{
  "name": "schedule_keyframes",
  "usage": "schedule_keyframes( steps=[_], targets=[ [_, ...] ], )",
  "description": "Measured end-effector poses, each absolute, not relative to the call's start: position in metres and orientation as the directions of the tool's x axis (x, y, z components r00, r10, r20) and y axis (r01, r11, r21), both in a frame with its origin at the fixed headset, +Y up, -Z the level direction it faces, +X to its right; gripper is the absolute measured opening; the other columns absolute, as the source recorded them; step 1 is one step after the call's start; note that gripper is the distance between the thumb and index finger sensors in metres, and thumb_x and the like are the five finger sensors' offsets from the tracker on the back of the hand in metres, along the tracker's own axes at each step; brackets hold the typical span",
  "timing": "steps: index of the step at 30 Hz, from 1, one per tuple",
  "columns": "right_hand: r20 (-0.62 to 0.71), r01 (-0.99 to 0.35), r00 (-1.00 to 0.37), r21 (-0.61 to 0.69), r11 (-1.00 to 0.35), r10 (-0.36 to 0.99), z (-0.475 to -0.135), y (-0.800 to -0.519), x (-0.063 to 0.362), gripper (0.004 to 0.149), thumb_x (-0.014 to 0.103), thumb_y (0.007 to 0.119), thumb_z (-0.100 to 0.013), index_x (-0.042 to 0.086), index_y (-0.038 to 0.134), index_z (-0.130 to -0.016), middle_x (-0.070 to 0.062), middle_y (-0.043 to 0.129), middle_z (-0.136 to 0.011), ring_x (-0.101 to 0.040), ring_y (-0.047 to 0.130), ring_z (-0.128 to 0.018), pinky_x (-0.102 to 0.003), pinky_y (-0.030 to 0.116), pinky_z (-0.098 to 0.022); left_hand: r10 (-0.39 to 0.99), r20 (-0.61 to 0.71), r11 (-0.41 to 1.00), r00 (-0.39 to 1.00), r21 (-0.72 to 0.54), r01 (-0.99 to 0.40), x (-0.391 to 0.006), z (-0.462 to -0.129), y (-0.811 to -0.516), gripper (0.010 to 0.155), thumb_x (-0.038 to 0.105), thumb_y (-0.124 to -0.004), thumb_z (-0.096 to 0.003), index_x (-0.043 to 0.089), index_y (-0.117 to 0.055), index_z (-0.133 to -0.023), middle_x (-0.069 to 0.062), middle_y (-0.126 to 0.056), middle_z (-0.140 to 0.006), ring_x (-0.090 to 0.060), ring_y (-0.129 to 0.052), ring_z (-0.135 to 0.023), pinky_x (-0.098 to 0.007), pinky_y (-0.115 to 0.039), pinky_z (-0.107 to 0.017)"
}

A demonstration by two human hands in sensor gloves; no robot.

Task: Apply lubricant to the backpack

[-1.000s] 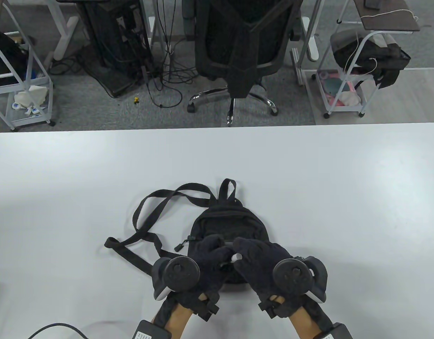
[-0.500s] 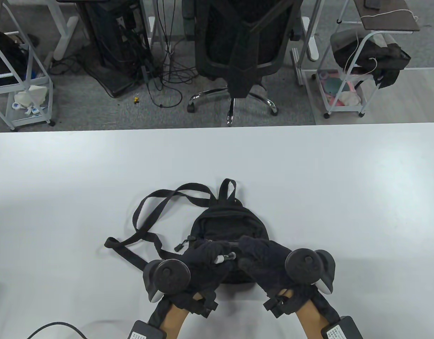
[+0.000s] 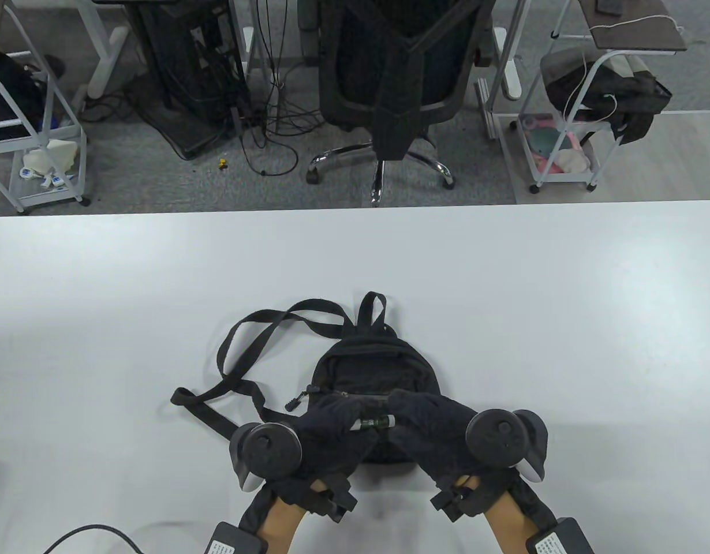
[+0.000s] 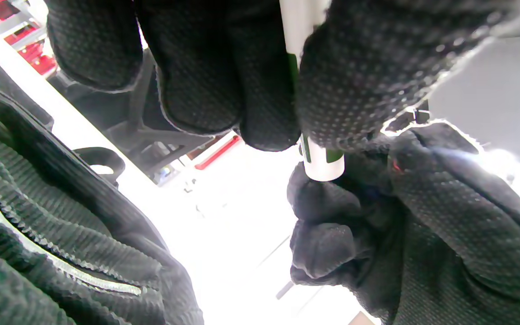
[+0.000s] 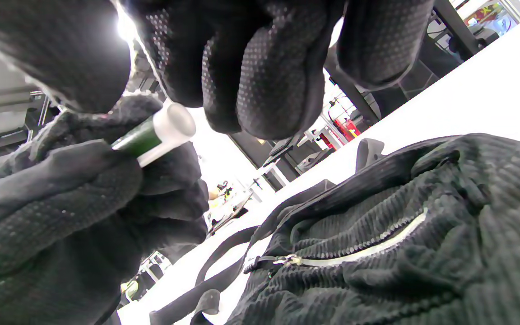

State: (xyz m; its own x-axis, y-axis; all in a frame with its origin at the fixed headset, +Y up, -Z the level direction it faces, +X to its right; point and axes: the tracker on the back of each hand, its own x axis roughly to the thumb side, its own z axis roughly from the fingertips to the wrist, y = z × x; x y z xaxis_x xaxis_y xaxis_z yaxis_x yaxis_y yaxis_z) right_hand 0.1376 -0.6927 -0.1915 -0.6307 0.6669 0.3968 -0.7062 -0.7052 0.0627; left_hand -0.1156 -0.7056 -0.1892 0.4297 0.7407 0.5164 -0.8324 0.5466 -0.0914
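Note:
A small black backpack (image 3: 372,363) lies flat on the white table (image 3: 563,323), straps trailing left. Both gloved hands hover over its lower half. My left hand (image 3: 352,412) grips a small green lubricant tube (image 3: 373,422) with white ends, held level between the hands. My right hand (image 3: 398,411) has its fingertips at the tube's right end; I cannot tell whether they pinch it. In the left wrist view the tube (image 4: 321,162) runs down from my fingers (image 4: 206,81). In the right wrist view its white end (image 5: 169,124) sits under my fingers (image 5: 260,72), above the backpack's zipper (image 5: 364,253).
The backpack's straps (image 3: 245,346) loop out to the left on the table. A black cable (image 3: 83,534) lies at the near left edge. An office chair (image 3: 389,86) and carts stand on the floor beyond the table's far edge.
Both hands have drawn slightly toward me and the trackers have moved apart. The tube now lies level between the hands, with its green label showing.

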Motion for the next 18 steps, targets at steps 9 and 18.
schedule_keyframes(
  steps=[9, 18],
  targets=[
    [0.406, -0.710, -0.627, 0.055, -0.702, 0.665, -0.191, -0.691, 0.139, 0.058, 0.059, 0.086, -0.046, 0.031, 0.078, -0.096, 0.002, 0.089, -0.088, -0.019, 0.103, -0.066, -0.052, 0.077, -0.061, 0.735, 0.519, 0.480, 0.436, 0.055, -0.876, -0.164, -0.195, -0.677, 0.052, 0.037, -0.099, -0.0409, 0.018, -0.087, -0.088, -0.005, -0.098, -0.068, -0.037, -0.096, -0.059, -0.066, -0.078, -0.058],
    [0.400, -0.691, -0.640, 0.073, -0.719, 0.656, -0.194, -0.694, 0.140, 0.056, 0.059, 0.086, -0.046, 0.032, 0.079, -0.095, 0.002, 0.090, -0.088, -0.019, 0.103, -0.066, -0.052, 0.076, -0.062, 0.552, 0.300, 0.714, 0.778, 0.311, -0.627, -0.248, -0.195, -0.627, 0.053, 0.039, -0.088, -0.0466, 0.016, -0.078, -0.093, -0.004, -0.093, -0.070, -0.039, -0.092, -0.064, -0.069, -0.074, -0.059]
  ],
)
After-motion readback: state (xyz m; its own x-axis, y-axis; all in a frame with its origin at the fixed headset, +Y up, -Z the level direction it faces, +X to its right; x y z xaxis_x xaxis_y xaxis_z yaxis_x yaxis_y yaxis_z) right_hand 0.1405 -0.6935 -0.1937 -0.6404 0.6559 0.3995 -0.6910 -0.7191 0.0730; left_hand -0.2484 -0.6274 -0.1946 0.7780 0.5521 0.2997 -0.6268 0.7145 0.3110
